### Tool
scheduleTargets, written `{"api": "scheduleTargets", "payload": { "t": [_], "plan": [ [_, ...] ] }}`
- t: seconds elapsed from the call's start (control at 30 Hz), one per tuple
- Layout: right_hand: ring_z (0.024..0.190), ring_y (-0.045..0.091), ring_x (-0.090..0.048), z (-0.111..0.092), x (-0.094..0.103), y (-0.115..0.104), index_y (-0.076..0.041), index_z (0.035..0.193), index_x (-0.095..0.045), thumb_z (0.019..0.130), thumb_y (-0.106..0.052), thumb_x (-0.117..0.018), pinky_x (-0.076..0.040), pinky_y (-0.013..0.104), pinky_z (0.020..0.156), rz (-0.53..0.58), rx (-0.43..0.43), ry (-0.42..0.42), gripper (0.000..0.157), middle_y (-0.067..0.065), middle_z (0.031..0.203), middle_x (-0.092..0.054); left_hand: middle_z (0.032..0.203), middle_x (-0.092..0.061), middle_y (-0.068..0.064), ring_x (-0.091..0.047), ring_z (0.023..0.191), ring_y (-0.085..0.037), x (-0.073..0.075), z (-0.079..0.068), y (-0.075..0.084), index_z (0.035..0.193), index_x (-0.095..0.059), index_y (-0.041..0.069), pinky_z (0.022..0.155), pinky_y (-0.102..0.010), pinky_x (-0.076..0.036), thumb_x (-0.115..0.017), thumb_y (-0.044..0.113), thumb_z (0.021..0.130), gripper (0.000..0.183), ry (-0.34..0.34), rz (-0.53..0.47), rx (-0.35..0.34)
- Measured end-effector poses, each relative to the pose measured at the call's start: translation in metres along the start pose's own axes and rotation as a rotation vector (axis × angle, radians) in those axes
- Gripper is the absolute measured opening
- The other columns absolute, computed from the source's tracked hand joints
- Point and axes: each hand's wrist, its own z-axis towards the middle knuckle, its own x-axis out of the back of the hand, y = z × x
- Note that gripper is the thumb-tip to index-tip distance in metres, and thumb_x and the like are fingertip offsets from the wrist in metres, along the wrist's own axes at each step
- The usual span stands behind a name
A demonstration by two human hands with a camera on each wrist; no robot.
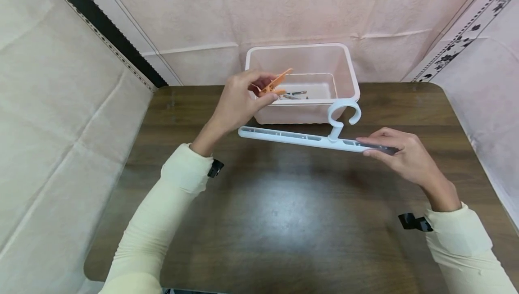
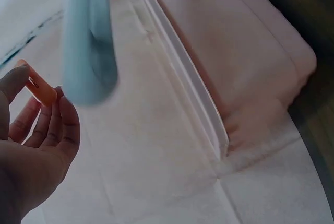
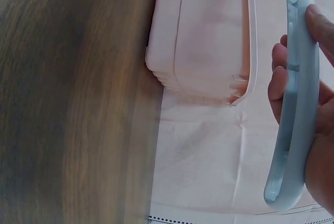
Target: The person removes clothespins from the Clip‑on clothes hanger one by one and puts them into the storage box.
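My left hand [image 1: 239, 100] pinches an orange clothespin [image 1: 275, 84] over the near left part of a pale pink plastic bin [image 1: 302, 109]. The same clothespin [image 2: 37, 84] shows between thumb and fingers in the left wrist view. A light blue plastic hanger [image 1: 284, 136] is held up in front of the bin by my right hand [image 1: 399, 150], which grips its right end. Its hook [image 1: 344, 105] points upward, overlapping the bin's near right corner in the head view. In the right wrist view, my fingers wrap round the hanger's bar [image 3: 300, 93].
Several small metallic pieces [image 1: 298, 93] lie on the bin's floor. The bin stands at the back edge of a dark wooden table [image 1: 259, 240]. Pale patterned cloth [image 1: 284, 10] hangs behind the table, with more cloth at both sides.
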Motion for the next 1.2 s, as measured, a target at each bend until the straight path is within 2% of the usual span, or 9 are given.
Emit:
{"api": "scheduleTargets", "payload": {
  "t": [0.13, 0.37, 0.67, 1.0, 1.2],
  "plan": [
    [0.07, 0.004, -0.05, -0.002, 0.0, 0.001, -0.013, 0.112, -0.079, 0.07, 0.011, -0.085, -0.037, 0.018, 0.057, -0.011, -0.001, 0.006, 0.049, -0.006, 0.094, -0.068, 0.096, -0.067, -0.009, -0.061, 0.081, -0.016, 0.003, 0.012, -0.009, 0.117, -0.07, -0.002, 0.073, -0.027, -0.052, -0.078, 0.007, 0.088, 0.031, -0.039, 0.071, 0.022],
    [0.069, 0.004, -0.05, -0.002, 0.0, 0.003, -0.013, 0.112, -0.079, 0.07, 0.01, -0.085, -0.037, 0.018, 0.056, -0.009, -0.01, 0.007, 0.048, -0.007, 0.094, -0.068, 0.094, -0.066, -0.01, -0.059, 0.081, -0.018, 0.002, 0.029, -0.026, 0.115, -0.069, -0.005, 0.073, -0.027, -0.051, -0.077, 0.005, 0.088, 0.03, -0.056, 0.076, 0.009],
    [0.07, 0.004, -0.052, -0.004, 0.0, 0.005, -0.011, 0.111, -0.079, 0.069, 0.013, -0.085, -0.038, 0.018, 0.057, -0.001, -0.02, 0.008, 0.048, -0.005, 0.093, -0.068, 0.092, -0.066, -0.008, -0.058, 0.078, -0.017, -0.006, 0.038, -0.042, 0.114, -0.07, -0.003, 0.066, -0.026, -0.049, -0.076, 0.007, 0.089, 0.027, -0.101, 0.102, 0.064],
    [0.07, 0.005, -0.051, -0.005, -0.004, 0.005, -0.002, 0.104, -0.079, 0.061, 0.02, -0.084, -0.037, 0.018, 0.055, -0.018, -0.006, 0.023, 0.049, 0.001, 0.091, -0.07, 0.093, -0.066, -0.008, -0.059, 0.081, -0.016, -0.014, 0.051, -0.064, 0.114, -0.071, -0.001, 0.067, -0.024, -0.047, -0.076, 0.009, 0.089, 0.027, -0.133, 0.116, 0.136],
    [0.069, 0.003, -0.05, -0.005, -0.003, 0.006, -0.008, 0.107, -0.079, 0.064, 0.015, -0.086, -0.037, 0.017, 0.056, -0.02, -0.006, 0.011, 0.049, -0.004, 0.093, -0.069, 0.096, -0.064, -0.009, -0.059, 0.085, -0.017, -0.019, 0.055, -0.081, 0.116, -0.07, -0.001, 0.069, -0.026, -0.048, -0.075, 0.009, 0.09, 0.028, -0.138, 0.091, 0.181]
  ]
}}
